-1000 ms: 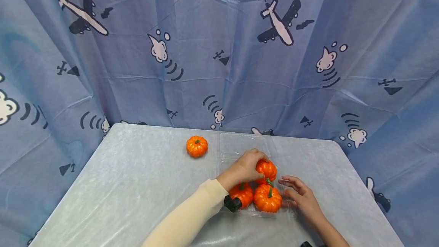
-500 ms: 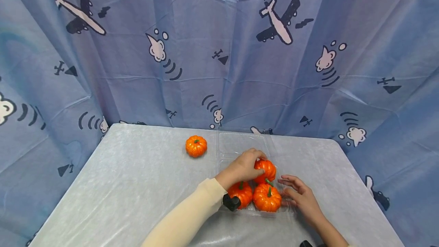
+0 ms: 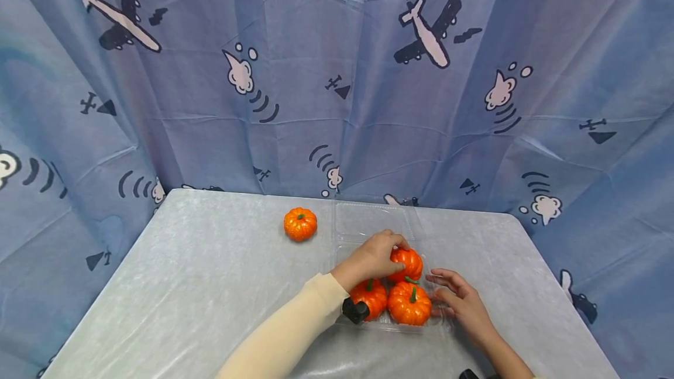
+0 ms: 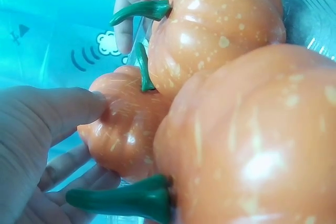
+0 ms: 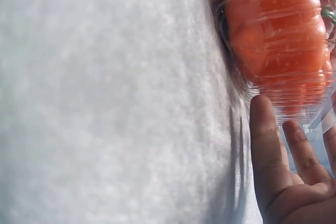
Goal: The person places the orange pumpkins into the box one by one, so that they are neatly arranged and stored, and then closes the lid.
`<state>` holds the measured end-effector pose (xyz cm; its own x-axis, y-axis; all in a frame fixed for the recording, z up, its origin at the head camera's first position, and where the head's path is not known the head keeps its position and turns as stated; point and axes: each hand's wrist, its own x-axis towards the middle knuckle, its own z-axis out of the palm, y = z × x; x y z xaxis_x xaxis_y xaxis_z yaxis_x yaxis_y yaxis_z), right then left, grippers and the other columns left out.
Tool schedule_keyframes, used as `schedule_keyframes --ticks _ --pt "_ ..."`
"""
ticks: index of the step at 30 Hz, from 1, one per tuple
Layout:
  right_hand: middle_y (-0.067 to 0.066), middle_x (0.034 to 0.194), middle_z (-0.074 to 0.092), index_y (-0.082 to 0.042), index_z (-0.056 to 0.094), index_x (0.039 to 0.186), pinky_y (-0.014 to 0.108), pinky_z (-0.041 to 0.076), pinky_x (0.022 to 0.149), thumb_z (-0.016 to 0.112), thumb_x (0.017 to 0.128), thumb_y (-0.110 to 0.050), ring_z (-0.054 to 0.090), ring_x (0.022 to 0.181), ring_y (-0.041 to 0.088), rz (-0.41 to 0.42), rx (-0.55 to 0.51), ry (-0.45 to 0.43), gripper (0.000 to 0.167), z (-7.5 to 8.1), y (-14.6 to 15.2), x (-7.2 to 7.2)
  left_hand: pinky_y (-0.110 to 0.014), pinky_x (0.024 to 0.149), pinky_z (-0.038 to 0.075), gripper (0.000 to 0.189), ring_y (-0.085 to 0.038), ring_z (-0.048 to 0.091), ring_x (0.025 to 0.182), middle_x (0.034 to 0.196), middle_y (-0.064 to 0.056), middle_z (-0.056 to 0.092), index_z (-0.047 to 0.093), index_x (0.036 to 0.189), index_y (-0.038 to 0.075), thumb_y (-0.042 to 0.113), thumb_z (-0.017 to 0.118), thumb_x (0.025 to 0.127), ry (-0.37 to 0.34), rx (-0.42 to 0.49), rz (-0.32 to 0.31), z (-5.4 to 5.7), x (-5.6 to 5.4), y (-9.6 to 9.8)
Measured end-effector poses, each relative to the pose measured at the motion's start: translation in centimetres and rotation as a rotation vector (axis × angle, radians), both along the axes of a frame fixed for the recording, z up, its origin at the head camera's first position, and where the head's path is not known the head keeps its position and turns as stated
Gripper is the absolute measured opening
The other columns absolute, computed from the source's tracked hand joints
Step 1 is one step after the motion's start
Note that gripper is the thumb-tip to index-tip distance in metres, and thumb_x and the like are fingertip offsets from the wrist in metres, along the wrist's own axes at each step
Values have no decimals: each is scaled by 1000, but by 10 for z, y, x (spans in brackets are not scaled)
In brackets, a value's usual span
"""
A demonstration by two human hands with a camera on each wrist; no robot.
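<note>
My left hand grips a small orange pumpkin at the far side of a clear plastic clamshell box. In the left wrist view, the thumb lies on this pumpkin and the fingers reach around behind it. Two more orange pumpkins with green stems sit in the near half of the box: one on the right, one on the left, partly covered by the wrist camera. At the box's right side is my right hand, fingers loosely spread, fingertips right at the ribbed wall.
The box's transparent lid lies folded back toward the curtain. Left of it, a fourth, lighter orange pumpkin stands on the grey-white table. The table's back edge meets the curtain.
The gripped pumpkin has settled slightly lower in the box, and its stem has turned a little. My left hand moves down slightly with it; the right hand stays in place.
</note>
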<state>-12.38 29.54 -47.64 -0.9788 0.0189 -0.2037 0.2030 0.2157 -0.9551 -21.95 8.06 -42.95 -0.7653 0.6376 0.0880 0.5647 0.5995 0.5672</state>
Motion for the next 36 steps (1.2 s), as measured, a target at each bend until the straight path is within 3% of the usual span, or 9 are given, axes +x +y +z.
schedule_keyframes --ticks 6,12,24,36 --pt "11 129 58 -1 41 139 36 59 70 53 98 -14 66 88 12 -3 1 1 44 1 -1 1 -18 93 46 34 -12 59 105 114 0 63 66 114 19 22 76 81 9 14 -11 -2 0 0" --pt "22 136 51 -2 40 139 36 59 71 53 98 -15 65 88 11 -15 11 -23 46 2 -2 -1 -21 91 48 34 -18 60 106 117 -6 62 66 115 18 20 75 82 -14 105 -16 -5 -1 -9" --pt "24 139 48 -2 40 139 38 59 72 53 97 -13 65 88 11 -10 9 -24 46 3 -1 -2 -21 84 50 31 -25 59 108 120 -3 62 65 117 18 20 69 86 -88 242 48 0 1 -38" --pt "25 140 47 -1 39 141 37 59 71 53 97 -13 65 88 10 -22 22 -37 47 2 -2 0 -33 88 51 32 -26 60 107 117 -2 65 65 118 16 20 68 86 -24 309 118 4 1 -70"
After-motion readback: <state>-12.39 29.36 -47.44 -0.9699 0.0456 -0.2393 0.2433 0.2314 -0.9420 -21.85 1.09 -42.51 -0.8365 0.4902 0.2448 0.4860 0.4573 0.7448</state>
